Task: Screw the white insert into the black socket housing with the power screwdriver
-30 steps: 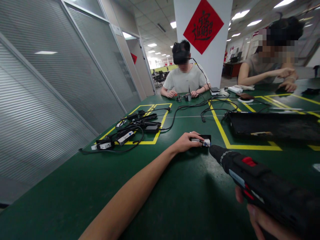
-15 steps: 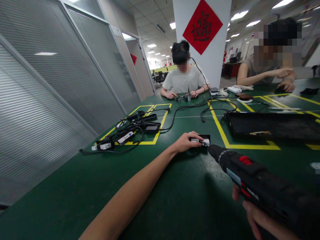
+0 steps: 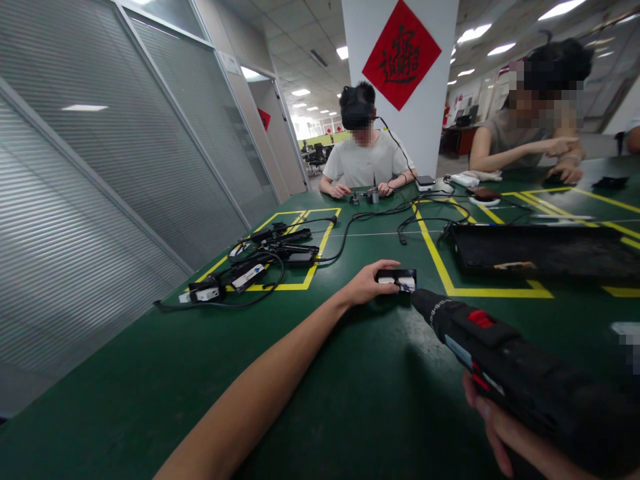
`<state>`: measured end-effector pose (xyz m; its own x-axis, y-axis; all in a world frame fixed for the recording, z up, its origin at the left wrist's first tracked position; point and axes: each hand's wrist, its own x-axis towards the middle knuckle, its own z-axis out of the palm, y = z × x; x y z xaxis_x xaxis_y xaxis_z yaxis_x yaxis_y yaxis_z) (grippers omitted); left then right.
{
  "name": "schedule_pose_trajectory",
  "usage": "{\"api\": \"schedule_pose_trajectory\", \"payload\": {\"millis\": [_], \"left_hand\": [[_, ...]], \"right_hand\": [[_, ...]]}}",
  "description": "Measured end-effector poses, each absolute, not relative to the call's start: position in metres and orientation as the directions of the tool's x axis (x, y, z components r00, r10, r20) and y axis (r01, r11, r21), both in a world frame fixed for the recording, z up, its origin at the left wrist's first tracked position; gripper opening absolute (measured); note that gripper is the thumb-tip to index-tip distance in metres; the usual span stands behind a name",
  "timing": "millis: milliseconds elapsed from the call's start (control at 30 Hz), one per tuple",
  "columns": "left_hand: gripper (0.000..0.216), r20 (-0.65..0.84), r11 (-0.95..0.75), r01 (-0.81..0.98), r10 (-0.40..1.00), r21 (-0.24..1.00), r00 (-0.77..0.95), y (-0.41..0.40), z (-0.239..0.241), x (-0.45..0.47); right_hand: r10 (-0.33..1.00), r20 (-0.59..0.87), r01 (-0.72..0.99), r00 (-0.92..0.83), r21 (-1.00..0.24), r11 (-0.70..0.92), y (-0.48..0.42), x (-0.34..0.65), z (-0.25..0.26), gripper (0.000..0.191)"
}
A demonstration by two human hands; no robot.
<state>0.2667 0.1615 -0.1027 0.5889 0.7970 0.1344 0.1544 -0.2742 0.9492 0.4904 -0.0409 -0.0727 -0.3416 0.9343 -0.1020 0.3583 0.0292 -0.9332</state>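
My left hand (image 3: pixel 369 285) grips a small black block with white labels or inserts (image 3: pixel 407 283) by its left end on the green table. The thumb lies across its near face and the fingers along its far edge. My right hand (image 3: pixel 493 417) is wrapped round the handle of a black cordless drill (image 3: pixel 505 353) with red switches, partly out of view at the lower right. The drill's chuck points left at the block's right end. Whether a bit touches the block I cannot make out.
Black adapters and cables (image 3: pixel 280 257) lie in a yellow-taped area at left. A long black tray (image 3: pixel 540 257) stands at right. Loose cables (image 3: pixel 400 210) cross the table's middle. One co-worker (image 3: pixel 370 157) sits opposite, another (image 3: pixel 520 143) at the far right.
My left fingers have moved from across the block to its far edge, leaving more of its face showing. The drill stays at the block's right end. The view has shifted slightly.
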Motion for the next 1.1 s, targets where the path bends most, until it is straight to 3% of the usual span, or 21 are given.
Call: {"api": "schedule_pose_trajectory", "payload": {"millis": [100,233,400,600,733,867,967,1100], "left_hand": [[0.057,0.084,-0.248,0.195,0.795,0.949,0.601,0.162,-0.101,0.266],[0.056,0.076,-0.244,0.215,0.808,0.946,0.584,0.162,-0.103,0.267],[0.057,0.076,-0.237,0.209,0.815,0.949,0.575,0.163,-0.105,0.267],[0.055,0.079,-0.232,0.2,0.816,0.952,0.573,0.162,-0.105,0.267],[0.055,0.068,-0.22,0.201,0.817,0.954,0.573,0.161,-0.105,0.267],[0.054,0.069,-0.222,0.203,0.818,0.954,0.57,0.161,-0.104,0.267],[0.055,0.068,-0.22,0.208,0.824,0.953,0.563,0.161,-0.104,0.267],[0.055,0.07,-0.219,0.191,0.811,0.957,0.58,0.162,-0.105,0.266]], "right_hand": [[0.939,-0.2,0.231,-0.278,-0.963,-0.137,-0.044,0.487,-0.067,0.009],[0.94,-0.239,0.17,-0.244,-0.965,-0.202,-0.051,0.481,-0.058,0.007],[0.937,-0.256,0.21,-0.238,-0.955,-0.207,-0.051,0.479,-0.059,0.011],[0.954,-0.168,0.33,-0.249,-0.941,-0.08,-0.047,0.487,-0.057,0.006],[0.928,-0.208,0.386,-0.31,-0.919,-0.078,-0.047,0.496,-0.063,0.023],[0.914,-0.223,0.343,-0.339,-0.934,-0.101,-0.048,0.498,-0.067,0.027],[0.916,-0.229,0.311,-0.33,-0.942,-0.123,-0.047,0.496,-0.066,0.016],[0.932,-0.214,0.314,-0.294,-0.942,-0.118,-0.046,0.497,-0.068,0.017]]}}
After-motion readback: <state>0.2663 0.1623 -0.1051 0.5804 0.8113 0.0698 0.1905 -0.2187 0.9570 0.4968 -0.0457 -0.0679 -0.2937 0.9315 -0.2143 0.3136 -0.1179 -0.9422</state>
